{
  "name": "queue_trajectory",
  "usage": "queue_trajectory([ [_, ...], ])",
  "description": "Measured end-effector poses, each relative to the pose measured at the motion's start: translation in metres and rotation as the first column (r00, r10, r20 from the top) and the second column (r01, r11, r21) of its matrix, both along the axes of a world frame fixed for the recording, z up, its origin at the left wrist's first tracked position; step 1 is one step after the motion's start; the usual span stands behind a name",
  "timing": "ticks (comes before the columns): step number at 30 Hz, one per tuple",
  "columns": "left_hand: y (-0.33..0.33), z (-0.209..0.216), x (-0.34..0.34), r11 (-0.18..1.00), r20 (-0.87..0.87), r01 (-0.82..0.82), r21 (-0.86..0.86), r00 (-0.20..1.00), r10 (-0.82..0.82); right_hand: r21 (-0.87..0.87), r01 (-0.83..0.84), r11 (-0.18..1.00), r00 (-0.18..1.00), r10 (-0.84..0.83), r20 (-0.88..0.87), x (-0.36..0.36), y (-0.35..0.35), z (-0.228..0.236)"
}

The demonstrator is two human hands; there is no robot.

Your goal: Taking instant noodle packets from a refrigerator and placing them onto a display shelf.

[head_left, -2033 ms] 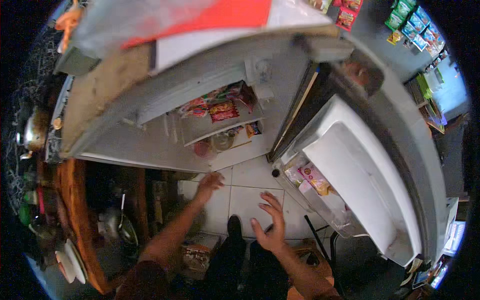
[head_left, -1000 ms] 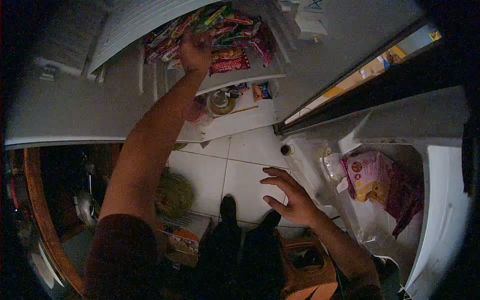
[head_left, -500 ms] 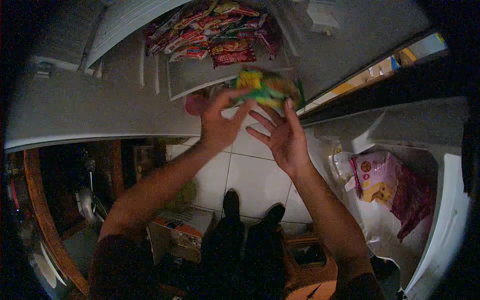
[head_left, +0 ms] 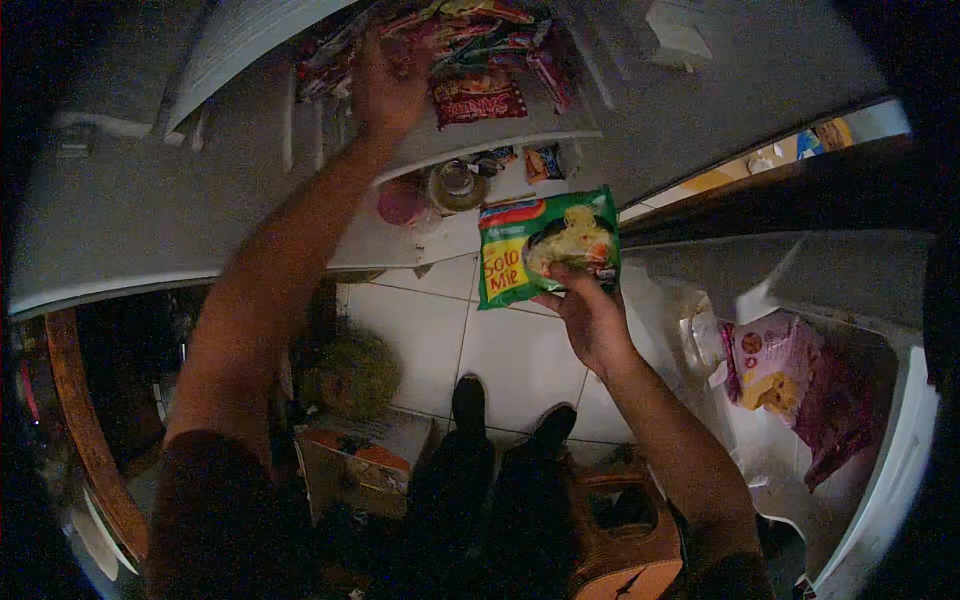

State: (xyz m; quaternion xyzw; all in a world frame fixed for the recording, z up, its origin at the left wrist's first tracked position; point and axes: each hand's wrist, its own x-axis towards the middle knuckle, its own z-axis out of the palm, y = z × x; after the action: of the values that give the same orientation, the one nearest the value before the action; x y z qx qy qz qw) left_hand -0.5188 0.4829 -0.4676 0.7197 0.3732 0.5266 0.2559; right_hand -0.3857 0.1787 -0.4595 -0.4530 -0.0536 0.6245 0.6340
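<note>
My right hand point(head_left: 596, 322) grips a green and yellow instant noodle packet point(head_left: 545, 245) by its lower edge, thumb on the front. The packet's front, with a picture of a noodle bowl, faces up toward me. My left hand point(head_left: 390, 88) reaches up over the pile of snack and noodle packets point(head_left: 490, 45) on a white shelf. Its fingers look apart and are partly blurred; no packet shows clearly in them. A dark red packet point(head_left: 480, 102) lies at the front of the pile, right of that hand.
Below the shelf stand a glass jar point(head_left: 458, 186), a pink round item point(head_left: 400, 204) and a small orange packet point(head_left: 544, 163). At right, the door compartment point(head_left: 905, 400) holds a pink and maroon bag point(head_left: 800, 385). A cardboard box point(head_left: 365, 455) and an orange crate point(head_left: 625, 560) flank my feet.
My left hand has left the noodle packet and moved up and left to the pile. My right hand now holds the packet alone, lower and nearer, with its front turned plainly into view.
</note>
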Motion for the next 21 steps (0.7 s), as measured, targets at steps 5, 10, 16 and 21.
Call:
queue_trajectory([
  [5, 0.054, 0.006, 0.005, 1.000, 0.006, 0.017, -0.024, 1.000, -0.017, -0.006, -0.082, 0.997, 0.995, 0.082, 0.064, -0.003, -0.007, 0.010],
  [10, 0.065, 0.015, 0.024, 0.997, 0.028, 0.035, -0.063, 0.999, -0.033, -0.011, -0.113, 0.994, 0.981, 0.113, 0.157, 0.003, -0.029, 0.009],
  [16, 0.034, 0.035, 0.013, 0.995, 0.037, 0.017, -0.101, 0.999, -0.014, -0.056, -0.099, 0.994, 0.975, 0.108, 0.196, 0.007, -0.068, 0.019],
  [21, -0.032, 0.073, -0.012, 0.992, 0.032, -0.021, -0.122, 0.999, 0.025, -0.114, -0.071, 0.991, 0.989, 0.086, 0.124, 0.007, -0.093, 0.036],
])
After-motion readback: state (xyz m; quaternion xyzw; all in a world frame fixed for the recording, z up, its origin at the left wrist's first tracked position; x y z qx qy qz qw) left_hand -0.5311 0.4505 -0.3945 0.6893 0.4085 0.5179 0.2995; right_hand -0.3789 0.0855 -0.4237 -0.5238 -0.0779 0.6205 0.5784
